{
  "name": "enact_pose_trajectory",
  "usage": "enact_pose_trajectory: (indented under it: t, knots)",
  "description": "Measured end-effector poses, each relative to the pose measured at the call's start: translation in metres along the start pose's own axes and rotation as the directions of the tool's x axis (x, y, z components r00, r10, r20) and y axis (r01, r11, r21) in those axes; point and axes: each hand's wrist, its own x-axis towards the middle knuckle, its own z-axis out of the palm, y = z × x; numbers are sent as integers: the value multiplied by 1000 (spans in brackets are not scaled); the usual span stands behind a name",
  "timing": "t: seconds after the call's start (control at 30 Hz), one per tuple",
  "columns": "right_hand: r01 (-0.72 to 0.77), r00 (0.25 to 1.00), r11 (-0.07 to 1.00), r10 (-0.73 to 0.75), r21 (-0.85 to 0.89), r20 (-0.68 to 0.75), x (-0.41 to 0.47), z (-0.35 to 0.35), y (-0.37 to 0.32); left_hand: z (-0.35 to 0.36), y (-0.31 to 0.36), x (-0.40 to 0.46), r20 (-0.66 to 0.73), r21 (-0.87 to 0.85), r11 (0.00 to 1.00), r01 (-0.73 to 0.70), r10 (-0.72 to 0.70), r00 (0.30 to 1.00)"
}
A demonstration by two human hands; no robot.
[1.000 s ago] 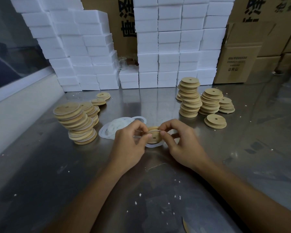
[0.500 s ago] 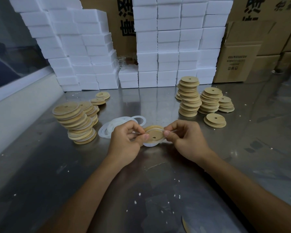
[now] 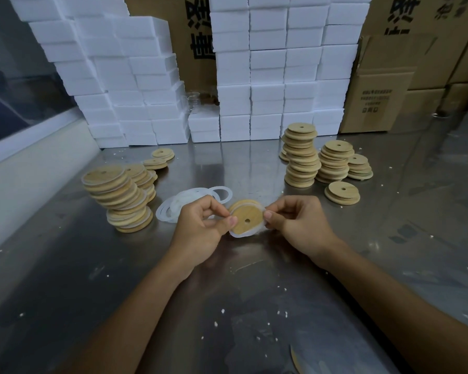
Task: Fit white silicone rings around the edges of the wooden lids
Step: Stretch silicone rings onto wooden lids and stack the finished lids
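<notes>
Over the steel table (image 3: 254,292), left hand (image 3: 200,228) and right hand (image 3: 297,225) pinching opposite edges of a wooden lid (image 3: 247,220), white silicone ring (image 3: 241,234) partly seated, lid face tipped more toward the camera than a second ago, cardboard boxes (image 3: 376,103) printed with unreadable dark characters.

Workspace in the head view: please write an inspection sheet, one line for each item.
Surface: metal table, scuffed, with white crumbs.
Job's things: wooden lid held between both hands, white ring partly around it; loose rings; ringed lids left, bare lids right.
Clutter: nothing seen except the crumbs.
Grippers: left hand and right hand pinch the lid's edges.
Cables: nothing seen.
Surroundings: white foam blocks, cardboard boxes.
</notes>
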Motion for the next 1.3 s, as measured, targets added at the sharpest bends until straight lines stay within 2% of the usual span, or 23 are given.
enact_pose_trajectory:
  t: [0.1,0.2,0.27,0.33,0.5,0.57,0.73,0.8,1.13,1.2,1.3]
  knots:
    - [93,996,989,-94,-118,4,-3,2,0,-1,0,0,18,23,999,-29,29,999]
    - [289,955,916,-298,-280,12,-7,4,-1,0,0,-1,50,123,983,-139,134,990]
    - [411,905,854,-424,-318,29,-8,5,-2,2,2,-3,76,211,948,-240,228,971]
    - [473,872,826,-489,-308,29,-8,6,-2,4,5,-4,67,202,947,-250,242,968]
    - [360,929,914,-369,-188,-15,-6,9,0,7,8,-5,-17,77,983,-165,167,986]
    - [318,945,935,-327,-158,-30,-5,7,-1,8,10,-6,-8,55,987,-153,154,988]
    - [148,989,987,-147,56,-14,-2,1,-4,7,13,-6,26,-36,995,-97,98,995]
    - [128,992,987,-128,94,0,-1,0,-4,6,13,-7,36,-69,996,-62,65,997]
    - [136,988,984,-143,114,54,-3,2,-4,10,13,-8,1,-237,967,90,-92,996]
    - [144,989,986,-147,83,34,-4,2,-4,10,12,-8,22,-196,977,87,-84,996]
    - [262,964,954,-264,-145,2,-7,4,-3,12,9,-8,67,-14,999,-52,53,996]
